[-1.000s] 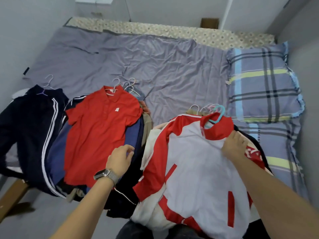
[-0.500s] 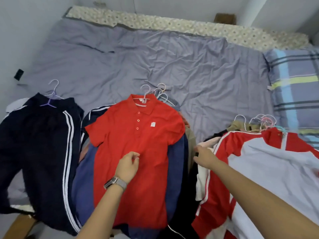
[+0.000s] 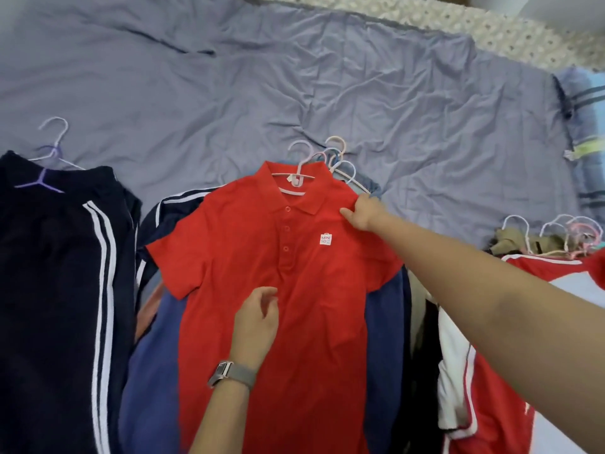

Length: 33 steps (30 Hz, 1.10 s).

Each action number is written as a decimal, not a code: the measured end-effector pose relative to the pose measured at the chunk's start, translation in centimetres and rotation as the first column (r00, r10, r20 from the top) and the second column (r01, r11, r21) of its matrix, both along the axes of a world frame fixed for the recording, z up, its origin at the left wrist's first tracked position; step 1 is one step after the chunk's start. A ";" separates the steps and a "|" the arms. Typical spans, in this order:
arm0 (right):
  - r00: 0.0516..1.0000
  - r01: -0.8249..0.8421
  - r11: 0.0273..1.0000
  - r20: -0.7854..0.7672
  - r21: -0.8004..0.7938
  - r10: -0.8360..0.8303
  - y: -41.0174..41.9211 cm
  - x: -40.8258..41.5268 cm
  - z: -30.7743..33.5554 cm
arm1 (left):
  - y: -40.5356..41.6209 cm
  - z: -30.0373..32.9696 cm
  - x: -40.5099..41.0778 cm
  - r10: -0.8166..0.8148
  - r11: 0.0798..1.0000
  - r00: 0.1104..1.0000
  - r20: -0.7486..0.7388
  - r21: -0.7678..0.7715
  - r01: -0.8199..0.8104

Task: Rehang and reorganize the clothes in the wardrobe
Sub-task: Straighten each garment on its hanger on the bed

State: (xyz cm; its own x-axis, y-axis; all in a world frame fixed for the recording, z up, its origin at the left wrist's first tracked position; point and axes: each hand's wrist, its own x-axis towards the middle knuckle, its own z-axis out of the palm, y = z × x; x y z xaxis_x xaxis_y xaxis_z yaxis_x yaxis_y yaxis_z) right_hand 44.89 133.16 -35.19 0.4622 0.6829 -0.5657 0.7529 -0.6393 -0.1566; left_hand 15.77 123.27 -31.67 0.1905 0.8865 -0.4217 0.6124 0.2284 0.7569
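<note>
Right hand (image 3: 361, 213) is up at the shoulder of the red polo (image 3: 278, 290), fingers pinching the fabric near the collar. Left hand (image 3: 257, 326) hovers low over the polo's front, fingers loosely curled, not holding anything as far as I can tell, maybe just brushing the cloth.

Big to small: bed (image 3: 229, 93) with a wrinkly grey sheet takes up most of the view, and three piles of clothes lie along its near edge. Polo sits on top of the middle pile, on a white hanger (image 3: 294, 185), with a bunch of other hooks poking out just behind its collar. Dark striped pants (image 3: 55, 273) are to the left on a purple hanger, and a red and white jacket (image 3: 540, 322) is off to the right on its own stack.

Looks like the sorting stage, picking which piece goes next. Next move, I'd guess, is getting hold of the polo's hook without dragging the tangled ones underneath along with it, then lifting it off the pile.
</note>
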 end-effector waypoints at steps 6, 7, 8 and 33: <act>0.990 0.132 0.940 -0.095 0.315 -0.107 -1.4 -4.2 1.4 | 1.0 0.8 0.5 -0.014 0.994 1.000 -0.006 0.105 0.014; 0.992 0.120 0.921 -0.088 0.370 -0.094 -2.2 -4.9 2.3 | 1.1 1.1 0.7 -0.022 0.988 1.000 -0.016 0.152 0.024; 0.992 0.106 0.897 -0.107 0.428 -0.066 -3.1 -5.6 3.3 | 1.3 1.7 0.7 -0.022 0.977 1.000 -0.018 0.211 0.025; 0.980 -0.110 0.747 -0.055 0.656 0.193 -44.0 4.9 31.5 | -22.7 24.3 5.8 -0.315 0.810 0.937 -0.150 0.472 0.347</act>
